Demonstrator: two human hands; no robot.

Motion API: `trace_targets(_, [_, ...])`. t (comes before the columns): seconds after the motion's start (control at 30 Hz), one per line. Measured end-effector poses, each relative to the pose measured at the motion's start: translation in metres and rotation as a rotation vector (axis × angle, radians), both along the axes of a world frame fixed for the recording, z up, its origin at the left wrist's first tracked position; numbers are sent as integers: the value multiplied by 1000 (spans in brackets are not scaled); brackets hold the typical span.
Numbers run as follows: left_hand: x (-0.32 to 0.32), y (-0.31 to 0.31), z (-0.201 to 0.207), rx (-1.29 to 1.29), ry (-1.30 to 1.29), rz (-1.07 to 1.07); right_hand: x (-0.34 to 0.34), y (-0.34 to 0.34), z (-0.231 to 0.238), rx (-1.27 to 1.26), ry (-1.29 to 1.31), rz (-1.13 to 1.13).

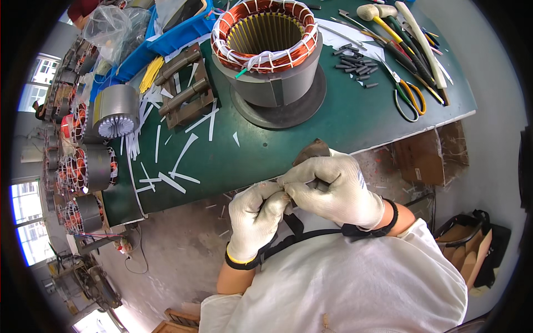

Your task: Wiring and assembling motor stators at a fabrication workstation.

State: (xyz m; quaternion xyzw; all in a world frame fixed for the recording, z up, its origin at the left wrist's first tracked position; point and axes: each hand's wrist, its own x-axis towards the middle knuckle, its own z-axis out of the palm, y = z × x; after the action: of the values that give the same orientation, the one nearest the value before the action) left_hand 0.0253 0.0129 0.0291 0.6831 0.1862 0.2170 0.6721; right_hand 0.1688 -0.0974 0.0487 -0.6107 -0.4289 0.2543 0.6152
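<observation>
Left hand (254,213), in a pale knitted glove, yellow-edged at the cuff, a black band at the wrist; right hand (333,183), gloved alike and also banded in black; both together in front of the person's white shirt (350,272), thumbs and fingers pinched closed, fingertips meeting; whether anything lies between them, cannot tell, the spot being small and covered by the fingers; one brown piece (312,150), just behind the right hand at the near edge of the table, partly hidden, contact with the glove not clear.

Green table (355,122), beyond the hands; on it, one large grey stator (252,86), upright, its copper-orange windings laced with white cord, a green-tipped lead at the near side; beneath it, a round dark base (277,121); to the right, a heap of short dark rods (358,64); scissors (413,94) with green and orange handles; a mallet (368,12), pale head, yellow handle, among other long tools; to the left, a brown metal fixture (186,91) with two bars; loose white strips (183,155), scattered; a bundle of yellow strips (151,74); a smaller grey stator (117,105); a blue bin (133,62), a clear plastic bag (114,26) at its side.

Below the table, right: a cardboard box (419,158).
</observation>
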Motion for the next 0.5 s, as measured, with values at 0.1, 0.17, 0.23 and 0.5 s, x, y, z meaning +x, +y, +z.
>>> trace_targets(0.1, [-4, 4, -1, 158, -28, -30, 3, -4, 3, 0, -40, 84])
trace_targets(0.17, [-4, 6, 5, 343, -10, -50, 4, -6, 4, -26, 18, 125])
trace_targets(0.23, [-3, 7, 9, 408, -24, -56, 7, -5, -2, 1, 46, 172])
trace_targets(0.5, [1, 13, 2, -27, 468, -361, 12, 4, -32, 166, -44, 235])
